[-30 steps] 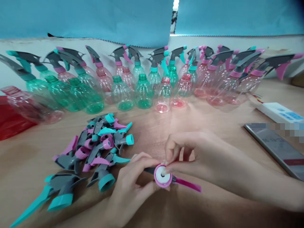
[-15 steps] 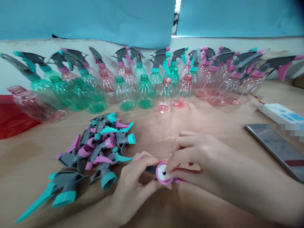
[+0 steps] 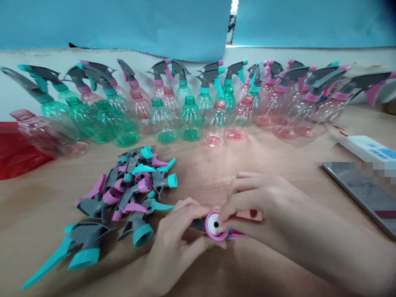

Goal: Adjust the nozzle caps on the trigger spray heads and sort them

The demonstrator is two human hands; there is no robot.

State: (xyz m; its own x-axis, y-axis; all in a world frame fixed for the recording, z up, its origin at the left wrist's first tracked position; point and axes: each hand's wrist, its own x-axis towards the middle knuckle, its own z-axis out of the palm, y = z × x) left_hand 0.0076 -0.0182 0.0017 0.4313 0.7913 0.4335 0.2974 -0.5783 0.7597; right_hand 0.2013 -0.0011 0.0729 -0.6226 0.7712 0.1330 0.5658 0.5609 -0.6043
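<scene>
My left hand (image 3: 175,237) is closed around a grey and pink trigger sprayer head (image 3: 216,238), its pink collar facing up towards me. Inside the collar lies a round white gasket (image 3: 211,222) with a dark hole in its middle. The thumb and fingertips of my right hand (image 3: 262,202) are pinched together at the gasket's right edge. My fingers cover most of the sprayer's grey body, and a bit of its pink trigger pokes out on the right. Left of my hands lies a pile of loose trigger sprayer heads (image 3: 126,194) in grey, pink and turquoise.
Behind stand several open bottles (image 3: 191,121), green and pink, and bottles fitted with sprayers (image 3: 275,101) along the wall. A pink bottle leans near a red bag (image 3: 18,156) at far left. A phone (image 3: 365,194) and a white power strip (image 3: 368,146) lie right.
The view has shifted slightly. Both hands stay at the sprayer head, and the right fingertips have moved a little on the white gasket, leaving more of its dark hole showing.
</scene>
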